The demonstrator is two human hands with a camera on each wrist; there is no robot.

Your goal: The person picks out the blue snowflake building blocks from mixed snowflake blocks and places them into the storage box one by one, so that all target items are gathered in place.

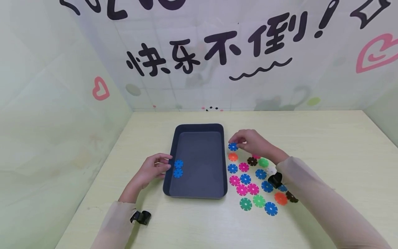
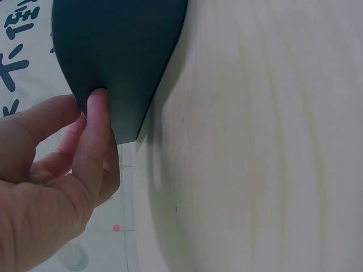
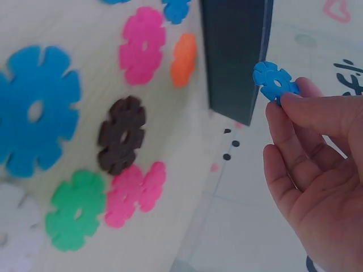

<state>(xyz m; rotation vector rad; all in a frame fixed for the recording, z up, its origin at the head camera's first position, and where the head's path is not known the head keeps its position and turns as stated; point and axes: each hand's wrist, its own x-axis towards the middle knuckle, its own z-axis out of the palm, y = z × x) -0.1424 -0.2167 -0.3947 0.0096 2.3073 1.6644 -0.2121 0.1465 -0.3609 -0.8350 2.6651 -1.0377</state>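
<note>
Near the right rim of the dark grey tray (image 1: pixel 199 162), my right hand (image 1: pixel 253 142) pinches a blue notched plastic disc (image 3: pixel 274 81) between thumb and fingertips, raised above the table. My left hand (image 1: pixel 151 169) grips the tray's left wall, its thumb (image 2: pixel 97 113) against the outside and the index finger at the rim. Inside the tray, along its left side, lie two blue discs, one blue disc (image 1: pixel 178 163) just above the other blue disc (image 1: pixel 178 173). Right of the tray, several loose discs are spread, among them an orange disc (image 1: pixel 233 157) and a pink disc (image 1: pixel 244 167).
More discs lie under and beside the right forearm: a dark brown disc (image 1: pixel 252 161), a green disc (image 1: pixel 245 204), a white disc (image 1: pixel 271 171). The right sleeve (image 1: pixel 320 197) covers part of the spread. A printed wall (image 1: pixel 199 93) closes off the table's back.
</note>
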